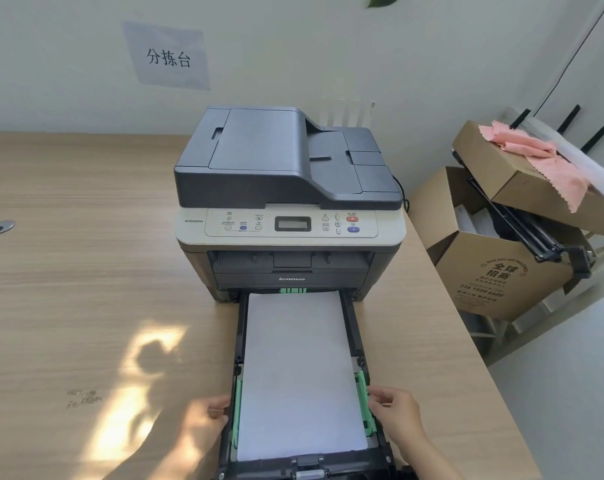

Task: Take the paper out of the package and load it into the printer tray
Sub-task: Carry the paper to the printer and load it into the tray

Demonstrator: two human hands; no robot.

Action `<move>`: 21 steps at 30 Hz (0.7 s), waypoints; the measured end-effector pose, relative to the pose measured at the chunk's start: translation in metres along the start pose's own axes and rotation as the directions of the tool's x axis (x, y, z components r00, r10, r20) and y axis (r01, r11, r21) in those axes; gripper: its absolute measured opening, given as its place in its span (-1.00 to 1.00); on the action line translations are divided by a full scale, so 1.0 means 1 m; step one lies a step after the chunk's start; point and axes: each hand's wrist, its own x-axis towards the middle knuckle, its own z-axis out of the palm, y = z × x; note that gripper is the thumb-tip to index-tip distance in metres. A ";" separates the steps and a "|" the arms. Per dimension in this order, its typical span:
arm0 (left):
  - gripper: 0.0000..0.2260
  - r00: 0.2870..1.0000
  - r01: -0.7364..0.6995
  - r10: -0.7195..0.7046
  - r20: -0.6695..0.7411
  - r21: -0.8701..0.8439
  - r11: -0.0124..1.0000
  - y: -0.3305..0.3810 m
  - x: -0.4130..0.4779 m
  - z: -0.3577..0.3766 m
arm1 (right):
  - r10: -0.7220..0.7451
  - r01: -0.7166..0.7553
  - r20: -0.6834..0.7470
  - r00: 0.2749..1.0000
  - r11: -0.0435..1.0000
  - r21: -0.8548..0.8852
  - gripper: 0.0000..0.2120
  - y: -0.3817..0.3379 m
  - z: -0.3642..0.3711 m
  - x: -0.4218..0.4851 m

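Note:
A grey and beige printer (pixel 286 188) stands on a wooden desk (pixel 86 271). Its black paper tray (pixel 350 327) is pulled out toward me, with a stack of white paper (pixel 298 368) lying flat in it between green side guides. My left hand (pixel 208 415) rests against the tray's left wall by the left green guide (pixel 237 410). My right hand (pixel 394 414) pinches the right green guide (pixel 364 393) with its fingertips. No paper package is in view.
Right of the desk edge stand open cardboard boxes (pixel 494 271) with black parts and a pink cloth (pixel 542 157). A paper sign (pixel 169 57) hangs on the wall. A round cable grommet (pixel 1 226) sits at the desk's left.

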 end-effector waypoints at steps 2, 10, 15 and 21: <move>-0.57 0.999 0.007 -0.010 0.052 0.062 0.998 0.002 -0.002 -0.003 | 0.008 -0.008 -0.002 1.000 1.000 -0.004 -0.70 0.001 0.001 0.000; -0.53 0.978 -0.209 0.204 0.046 0.258 0.943 0.008 -0.006 -0.004 | -0.030 0.025 -0.036 0.999 0.989 -0.149 -0.70 -0.005 0.002 -0.005; -0.65 0.948 -0.292 0.318 0.016 0.446 0.846 0.002 -0.002 0.001 | -0.017 0.003 -0.077 0.997 0.983 -0.185 -0.70 -0.007 0.006 -0.006; -0.86 0.965 -0.246 0.255 0.051 0.502 0.829 -0.002 0.003 -0.002 | 0.008 -0.015 -0.030 1.000 0.975 -0.221 -0.74 -0.010 0.018 -0.009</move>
